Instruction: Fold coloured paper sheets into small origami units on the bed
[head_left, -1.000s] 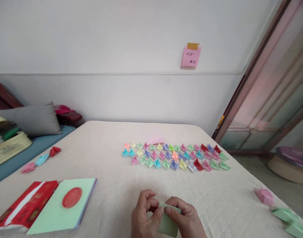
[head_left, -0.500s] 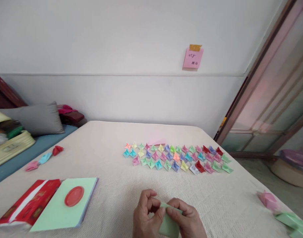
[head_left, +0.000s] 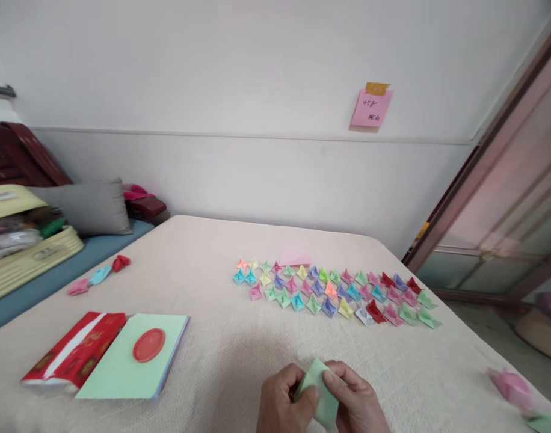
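Between my two hands is a folded piece of light green paper [head_left: 326,404], tilted with one corner pointing up. My left hand [head_left: 282,402] pinches its left edge, thumb on the front face. On the other side my right hand [head_left: 359,400] grips it, its thumb pressed near the upper part. The lower end of the paper runs down between the hands. Beyond them, several small folded paper boats [head_left: 329,291] in many colours stand in rows on the pale cloth-covered table [head_left: 221,355].
To the left lie a stack of green paper [head_left: 117,373] with a round red lid [head_left: 149,345] on it, and a red tissue pack [head_left: 83,346]. Folded paper pieces [head_left: 99,275] sit at the far left. A pink folded paper [head_left: 512,388] is near the right edge.
The view has swung left, so things on the table appear further right. The green paper has been turned in my hands, and one corner now points up.
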`<action>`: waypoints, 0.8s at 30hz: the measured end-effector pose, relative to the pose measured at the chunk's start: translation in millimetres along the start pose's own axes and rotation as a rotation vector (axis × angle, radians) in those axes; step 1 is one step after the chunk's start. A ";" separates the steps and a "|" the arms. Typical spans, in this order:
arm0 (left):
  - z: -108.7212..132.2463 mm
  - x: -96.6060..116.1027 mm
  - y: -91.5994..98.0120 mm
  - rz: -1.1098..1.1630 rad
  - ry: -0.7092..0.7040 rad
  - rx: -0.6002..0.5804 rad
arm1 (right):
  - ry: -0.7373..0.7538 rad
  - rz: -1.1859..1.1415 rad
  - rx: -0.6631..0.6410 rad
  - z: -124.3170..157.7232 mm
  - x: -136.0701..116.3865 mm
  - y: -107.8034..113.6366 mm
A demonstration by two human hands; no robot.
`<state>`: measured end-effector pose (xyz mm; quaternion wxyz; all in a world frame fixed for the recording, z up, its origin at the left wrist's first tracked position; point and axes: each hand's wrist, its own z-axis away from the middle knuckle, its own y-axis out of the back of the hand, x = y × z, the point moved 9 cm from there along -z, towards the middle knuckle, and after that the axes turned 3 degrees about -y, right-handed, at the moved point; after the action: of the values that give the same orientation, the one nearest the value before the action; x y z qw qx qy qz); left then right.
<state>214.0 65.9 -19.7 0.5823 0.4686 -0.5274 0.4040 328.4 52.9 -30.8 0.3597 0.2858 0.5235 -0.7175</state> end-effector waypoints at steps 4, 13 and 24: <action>0.4 -5.6 4.4 -0.022 0.001 0.053 | -0.023 -0.034 0.055 -2.7 3.0 8.2; 3.9 -5.3 5.1 0.057 0.028 0.051 | -0.012 -0.064 0.132 -3.4 0.7 22.8; -4.6 -20.5 -4.4 0.372 0.086 0.027 | -0.025 -0.119 0.176 -2.0 5.0 17.9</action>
<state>217.0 69.7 -40.6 0.5134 0.3530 -0.5740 0.5314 340.3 50.3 -45.1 0.2966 0.2759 0.4702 -0.7841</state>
